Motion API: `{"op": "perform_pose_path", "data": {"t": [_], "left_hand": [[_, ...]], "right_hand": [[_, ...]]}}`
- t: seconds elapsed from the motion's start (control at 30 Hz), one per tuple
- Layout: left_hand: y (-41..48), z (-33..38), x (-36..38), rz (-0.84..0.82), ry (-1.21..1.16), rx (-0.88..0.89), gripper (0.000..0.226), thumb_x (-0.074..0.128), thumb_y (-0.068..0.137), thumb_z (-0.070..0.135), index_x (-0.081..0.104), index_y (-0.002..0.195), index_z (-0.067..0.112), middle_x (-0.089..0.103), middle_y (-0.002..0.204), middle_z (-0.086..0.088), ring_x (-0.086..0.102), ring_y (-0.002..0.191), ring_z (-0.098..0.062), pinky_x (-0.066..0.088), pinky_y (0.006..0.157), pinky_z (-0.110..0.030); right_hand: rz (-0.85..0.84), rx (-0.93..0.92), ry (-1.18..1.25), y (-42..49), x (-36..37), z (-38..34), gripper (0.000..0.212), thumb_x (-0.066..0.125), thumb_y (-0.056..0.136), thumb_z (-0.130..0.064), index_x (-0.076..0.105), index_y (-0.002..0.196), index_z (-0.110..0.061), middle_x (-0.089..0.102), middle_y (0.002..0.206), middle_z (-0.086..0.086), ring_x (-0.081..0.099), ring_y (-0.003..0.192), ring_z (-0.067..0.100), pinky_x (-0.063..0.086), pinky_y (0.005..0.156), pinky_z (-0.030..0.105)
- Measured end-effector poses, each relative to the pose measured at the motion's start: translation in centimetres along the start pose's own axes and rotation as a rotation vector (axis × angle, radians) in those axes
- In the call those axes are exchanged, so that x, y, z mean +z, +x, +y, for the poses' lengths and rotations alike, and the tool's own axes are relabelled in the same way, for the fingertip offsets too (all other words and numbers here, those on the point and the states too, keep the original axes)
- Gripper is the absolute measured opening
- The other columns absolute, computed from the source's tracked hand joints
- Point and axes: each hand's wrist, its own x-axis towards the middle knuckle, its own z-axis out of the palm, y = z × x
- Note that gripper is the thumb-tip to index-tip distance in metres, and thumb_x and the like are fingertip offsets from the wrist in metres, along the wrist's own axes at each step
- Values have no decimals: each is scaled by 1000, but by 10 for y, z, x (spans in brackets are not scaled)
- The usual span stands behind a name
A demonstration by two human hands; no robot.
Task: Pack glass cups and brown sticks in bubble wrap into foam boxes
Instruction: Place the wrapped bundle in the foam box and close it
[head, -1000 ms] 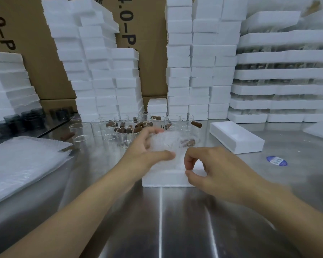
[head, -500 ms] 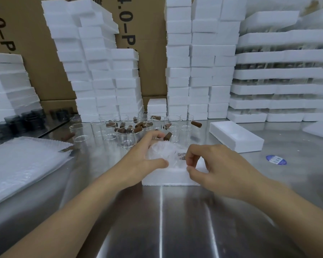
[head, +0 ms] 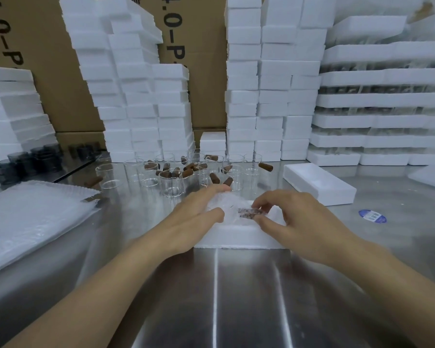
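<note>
Crowding the table (head: 236,310) behind the work are glass cups (head: 172,183) and loose brown sticks (head: 265,167), with foam stacks (head: 136,101) beyond and bubble-wrap sheets (head: 30,219) at left. The foam box (head: 236,238) holds a wrapped bundle (head: 224,205). The left hand (head: 194,218) presses it with flat fingers. The right hand (head: 296,218) pinches a wrapped stick (head: 249,212) just beside it.

- A worker's left hand (head: 196,219), seen from a head-worn camera: bare from fingertips to wrist, fingers long and slim.
- The right hand (head: 294,219): likewise bare, with knuckles and faint tendon lines showing across its back.
- The left forearm (head: 98,285): uncovered along all of its visible length, slender and smooth.
- The right forearm (head: 387,272): uncovered too, right up to the picture's edge.
</note>
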Motion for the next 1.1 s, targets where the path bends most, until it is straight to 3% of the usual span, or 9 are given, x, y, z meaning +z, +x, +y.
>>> {"op": "perform_pose_path", "data": {"t": [0.13, 0.23, 0.3, 0.37, 0.47, 0.73, 0.9, 1.0, 1.1], "left_hand": [[1, -2, -1, -27, -48, 20, 63, 53, 81, 50, 45, 141, 70, 40, 160, 30, 32, 149, -3, 28, 116, -39], [3, -5, -2, -34, -82, 24, 56, 53, 89, 72, 41, 143, 72, 37, 161, 32, 31, 151, -4, 27, 119, -41], [3, -8, -1, -9, -26, 20, 63, 48, 84, 88, 37, 144, 71, 38, 162, 24, 35, 151, -9, 28, 124, -44], [3, -9, 1, 5, 15, 26, 68, 45, 81, 93, 35, 145, 70, 39, 163, 19, 36, 150, -12, 27, 126, -46], [2, -9, -1, -5, 14, 46, 71, 49, 81, 95, 33, 146, 71, 38, 162, 26, 33, 152, -10, 28, 126, -44], [4, -11, -3, -26, 4, 29, 85, 54, 71, 103, 30, 147, 73, 35, 166, 21, 33, 152, -9, 31, 122, -38], [4, -12, -4, -40, 21, 46, 87, 53, 74, 101, 27, 152, 71, 33, 163, 35, 29, 153, -4, 29, 126, -39], [2, -2, -7, 12, -103, 29, 66, 51, 73, 101, 36, 134, 80, 41, 136, 53, 41, 134, 14, 37, 106, -16], [6, -1, -7, 214, -190, 51, 50, 60, 95, 73, 47, 142, 61, 58, 129, 31, 53, 126, 10, 42, 93, -10]], "right_hand": [[7, -11, 13, 0, 1, 5, 21, 58, 96, -54, 66, 112, -42, 65, 106, -25, 51, 83, -17, 33, 68, 14], [79, 54, 19, 4, -1, 21, 27, 56, 95, -56, 63, 118, -43, 58, 118, -25, 52, 82, -13, 40, 75, 23], [139, 193, -9, 7, -3, 40, 37, 59, 94, -53, 59, 130, -42, 52, 133, -20, 57, 93, -4, 46, 85, 34], [135, 386, -58, 7, -7, 61, 51, 61, 94, -48, 51, 143, -36, 46, 147, -10, 61, 113, 20, 49, 93, 42], [49, 548, -107, 2, -7, 82, 61, 61, 95, -41, 43, 152, -28, 40, 155, -2, 57, 124, 34, 50, 99, 49], [31, 562, -143, 3, -5, 98, 51, 64, 97, -28, 46, 145, -35, 45, 150, 0, 63, 102, 30, 52, 88, 44], [110, 532, -107, 2, -7, 103, 43, 62, 101, -23, 51, 141, -34, 55, 141, 3, 59, 112, 28, 52, 92, 46], [208, 467, -63, 6, -10, 94, 39, 62, 100, -22, 55, 137, -32, 59, 131, 4, 63, 100, 23, 53, 89, 46], [360, 296, 31, 11, -16, 70, 42, 63, 96, -17, 55, 132, -37, 58, 118, -4, 60, 82, 6, 48, 76, 37]]}}
